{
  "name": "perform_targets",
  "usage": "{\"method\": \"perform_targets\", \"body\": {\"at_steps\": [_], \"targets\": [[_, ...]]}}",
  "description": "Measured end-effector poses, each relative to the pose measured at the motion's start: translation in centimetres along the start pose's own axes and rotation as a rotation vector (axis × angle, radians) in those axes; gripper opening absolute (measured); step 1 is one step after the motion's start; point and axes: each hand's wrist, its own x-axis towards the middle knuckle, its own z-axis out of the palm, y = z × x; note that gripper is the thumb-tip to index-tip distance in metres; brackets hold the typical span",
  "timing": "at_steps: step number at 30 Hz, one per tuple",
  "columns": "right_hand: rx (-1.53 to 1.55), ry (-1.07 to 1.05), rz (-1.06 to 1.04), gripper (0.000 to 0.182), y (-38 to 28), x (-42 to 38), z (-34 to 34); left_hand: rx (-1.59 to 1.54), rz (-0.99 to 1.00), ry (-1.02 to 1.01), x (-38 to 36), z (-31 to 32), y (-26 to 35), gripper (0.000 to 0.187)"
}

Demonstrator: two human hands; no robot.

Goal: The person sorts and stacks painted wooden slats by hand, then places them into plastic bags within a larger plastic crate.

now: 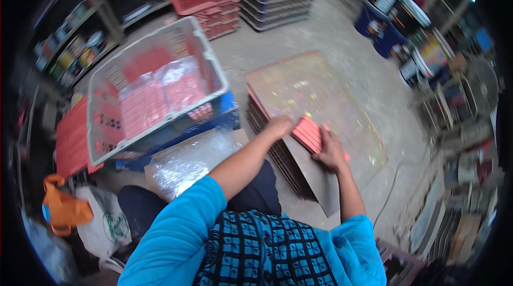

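Both hands meet over the near-left part of a worn, paint-flecked board [347,110], right of centre in the frame. Between them lies the red bundle [308,133], a flat row of narrow strips set slantwise close to the board's left edge. The left hand [281,126] is curled beside the bundle's left side; whether it grips cannot be told. The right hand [331,151] bends its fingers and thumb around the right side, holding it. Small red pieces lie just beside that hand.

Open board surface spreads above and right of the bundle, with bare floor [379,77] beyond its far and right edges. Left of the board, a pale crate [100,126] with red pieces and clear plastic inside stands close, its rim tilted, a strip of floor between. Clear plastic wrap [187,160] lies below the crate, beside the person's dark-clad legs. A red basket [206,0] and stacked blue trays [275,8] stand at the top; buckets [393,37] crowd the upper right. A cable [394,184] runs along the floor at lower right.

Green print marks the white bag [107,222] at lower left, unreadable; container labels are too small to read.
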Motion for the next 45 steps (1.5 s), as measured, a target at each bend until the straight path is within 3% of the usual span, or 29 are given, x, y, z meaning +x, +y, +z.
{"method": "perform_targets", "body": {"at_steps": [3, 5, 7, 8, 12, 14, 18, 21, 24, 25, 28, 33, 45], "targets": [[0.163, 0.186, -0.033, 0.096, -0.7, 0.3, -0.8, 0.072, -0.007, -0.022, -0.4, -0.8, 0.7, 0.035], [0.440, 0.245, -0.067, 0.096, -3.9, 0.6, -3.3, -0.293, -0.057, 0.311, -2.3, -1.5, 2.5, 0.026], [0.664, 0.265, -0.156, 0.093, -7.4, 0.6, -6.6, -0.599, -0.145, 0.446, -4.7, -4.0, 4.8, 0.030], [0.658, 0.237, -0.169, 0.094, -9.4, 0.7, -8.4, -0.663, -0.151, 0.383, -6.9, -6.0, 5.5, 0.035], [0.716, 0.143, -0.262, 0.097, -18.9, 1.7, -14.7, -0.654, 0.150, 0.461, -16.4, -10.0, 4.5, 0.029], [0.682, 0.120, -0.453, 0.099, -23.6, 3.5, -16.3, -0.676, 0.130, 0.432, -21.2, -11.6, 2.6, 0.028], [0.602, 0.018, -0.779, 0.098, -35.0, 7.9, -15.9, -0.481, -0.156, 0.175, -29.3, -13.1, -3.5, 0.032], [0.431, -0.034, -1.044, 0.099, -42.6, 12.5, -11.5, -0.393, -0.290, 0.139, -33.0, -13.9, -5.8, 0.037], [0.146, -0.104, -1.111, 0.098, -47.5, 16.2, -4.9, -0.245, -0.298, 0.122, -35.4, -17.2, -4.9, 0.043], [0.106, -0.102, -1.153, 0.097, -48.3, 17.3, -2.4, -0.184, -0.285, 0.112, -36.2, -18.6, -4.4, 0.045], [-0.054, -0.273, -1.118, 0.090, -48.9, 19.9, 3.4, -0.394, -0.189, 0.196, -38.7, -20.9, -4.7, 0.051], [-0.264, -0.458, -1.076, 0.084, -46.3, 22.0, 9.6, -0.288, -0.230, 0.220, -40.3, -23.2, -6.1, 0.052], [-0.519, -0.707, -0.960, 0.096, -44.7, 21.7, 11.8, -0.272, -0.254, 0.266, -39.6, -23.8, -7.1, 0.049]]}}
